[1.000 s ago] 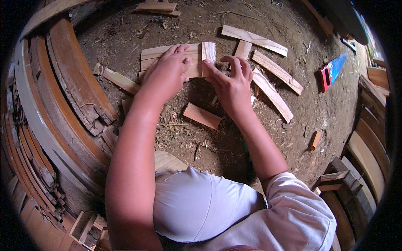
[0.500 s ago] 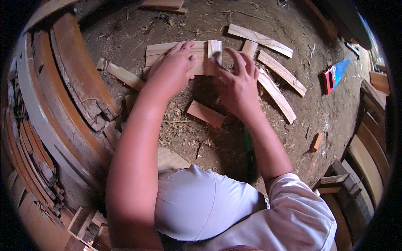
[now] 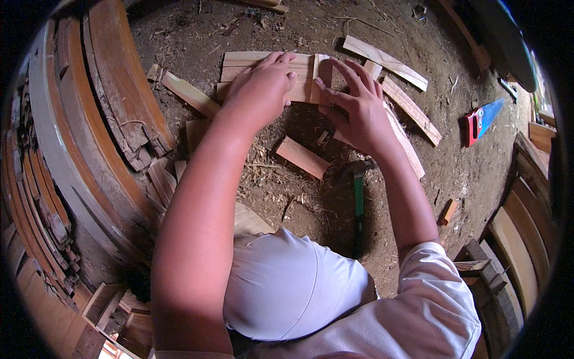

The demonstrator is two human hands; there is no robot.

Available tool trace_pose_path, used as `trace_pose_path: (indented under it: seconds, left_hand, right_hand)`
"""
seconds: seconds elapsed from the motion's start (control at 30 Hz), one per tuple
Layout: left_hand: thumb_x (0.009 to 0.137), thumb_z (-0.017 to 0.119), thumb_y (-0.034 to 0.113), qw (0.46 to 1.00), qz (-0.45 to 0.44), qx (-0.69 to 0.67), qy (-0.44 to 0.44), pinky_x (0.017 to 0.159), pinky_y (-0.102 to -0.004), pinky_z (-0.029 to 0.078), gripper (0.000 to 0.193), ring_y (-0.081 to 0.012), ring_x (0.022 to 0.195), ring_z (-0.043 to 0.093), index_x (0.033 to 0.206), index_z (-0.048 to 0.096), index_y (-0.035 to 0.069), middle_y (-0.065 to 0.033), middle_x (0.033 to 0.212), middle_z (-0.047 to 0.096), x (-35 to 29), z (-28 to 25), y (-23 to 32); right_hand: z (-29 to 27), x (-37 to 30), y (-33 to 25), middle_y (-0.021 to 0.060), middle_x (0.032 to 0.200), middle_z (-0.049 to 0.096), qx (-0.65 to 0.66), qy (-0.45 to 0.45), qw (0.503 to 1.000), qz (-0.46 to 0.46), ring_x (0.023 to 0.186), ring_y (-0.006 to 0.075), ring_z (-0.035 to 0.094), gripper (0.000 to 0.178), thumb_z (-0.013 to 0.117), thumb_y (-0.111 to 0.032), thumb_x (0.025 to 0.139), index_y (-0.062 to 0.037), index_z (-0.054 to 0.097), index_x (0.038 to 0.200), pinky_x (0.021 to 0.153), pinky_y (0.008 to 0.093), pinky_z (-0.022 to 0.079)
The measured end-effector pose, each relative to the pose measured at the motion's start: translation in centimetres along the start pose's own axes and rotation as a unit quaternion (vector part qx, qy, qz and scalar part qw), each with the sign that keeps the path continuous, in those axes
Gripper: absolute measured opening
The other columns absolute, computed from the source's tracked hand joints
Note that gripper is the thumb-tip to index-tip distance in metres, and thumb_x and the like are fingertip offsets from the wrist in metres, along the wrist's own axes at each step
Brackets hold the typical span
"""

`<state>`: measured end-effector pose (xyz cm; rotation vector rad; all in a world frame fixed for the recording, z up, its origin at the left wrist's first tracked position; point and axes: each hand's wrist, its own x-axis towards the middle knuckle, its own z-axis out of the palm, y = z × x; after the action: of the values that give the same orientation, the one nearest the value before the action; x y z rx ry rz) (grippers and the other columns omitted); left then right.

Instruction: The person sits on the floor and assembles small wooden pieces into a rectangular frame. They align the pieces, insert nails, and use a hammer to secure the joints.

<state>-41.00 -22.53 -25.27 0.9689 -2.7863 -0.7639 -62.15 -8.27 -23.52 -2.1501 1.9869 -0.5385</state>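
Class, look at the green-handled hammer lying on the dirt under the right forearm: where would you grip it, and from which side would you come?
Grip the green handle around its middle, coming from above. The hammer lies flat on the dirt floor with its dark head pointing away, close under the right hand and forearm, so the bare stretch of handle nearer the person probably gives the freest hold.

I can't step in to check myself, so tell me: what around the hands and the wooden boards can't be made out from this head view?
- Head view: the middle of the flat boards, covered by the left hand.
- Whether the right hand pinches or only steadies the small upright piece: its fingers hide the contact.
- The hammer head, shadowed under the right wrist.
- The blue saw near the rim, bent by the fisheye and too small for detail.
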Motion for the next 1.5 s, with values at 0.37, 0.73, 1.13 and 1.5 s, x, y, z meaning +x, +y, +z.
trace_pose_path:
  seconds: [0.37, 0.73, 1.13, 1.5]
  left_hand:
    - [0.096, 0.076, 0.007, 1.0, 0.022, -0.005, -0.012, 0.124, -0.044, 0.049, 0.033, -0.0327, 0.151, 0.051, 0.128, 0.077, -0.003, -0.0122, 0.165, 0.053, -0.1, -0.3, 0.0]
    - [0.103, 0.071, 0.013, 0.999, 0.033, 0.03, 0.018, 0.113, -0.0458, 0.054, 0.041, -0.0325, 0.14, 0.061, 0.143, 0.065, 0.002, -0.0121, 0.156, 0.06, -0.1, 0.5, -1.1]
    - [0.093, 0.08, 0.011, 0.999, 0.049, 0.008, -0.022, 0.125, -0.0423, 0.047, 0.04, -0.0352, 0.154, 0.048, 0.129, 0.075, -0.005, -0.018, 0.165, 0.053, 0.1, -0.4, -0.4]
    - [0.093, 0.082, 0.006, 0.997, 0.003, 0.002, -0.075, 0.124, -0.0423, 0.046, 0.048, -0.0341, 0.155, 0.049, 0.137, 0.069, -0.007, -0.0169, 0.169, 0.049, 0.1, -2.7, 1.7]
  right_hand:
    - [1.2, 0.0, 1.1, 0.0089, 0.164, 0.058, -0.025, 0.015, 0.999, -0.028, 0.152, 0.0369, 0.051, 0.043, 0.082, -0.03, 0.096, -0.0286, 0.08, 0.139, 0.121, 0.0546, 0.045]
    - [1.6, 0.4, 1.5, 0.0109, 0.162, 0.06, 0.02, 0.019, 0.999, -0.04, 0.144, 0.0395, 0.058, 0.046, 0.083, -0.03, 0.095, -0.0276, 0.079, 0.14, 0.118, 0.0527, 0.051]
    - [1.8, -0.3, 1.6, 0.0142, 0.168, 0.052, 0.034, 0.048, 0.998, 0.007, 0.153, 0.0429, 0.047, 0.049, 0.087, -0.033, 0.089, -0.0359, 0.08, 0.138, 0.124, 0.0568, 0.044]
    - [1.7, 0.2, 2.7, 0.0191, 0.159, 0.059, 0.079, 0.061, 0.995, -0.019, 0.152, 0.0408, 0.049, 0.036, 0.087, -0.036, 0.086, -0.0318, 0.088, 0.122, 0.119, 0.0585, 0.043]
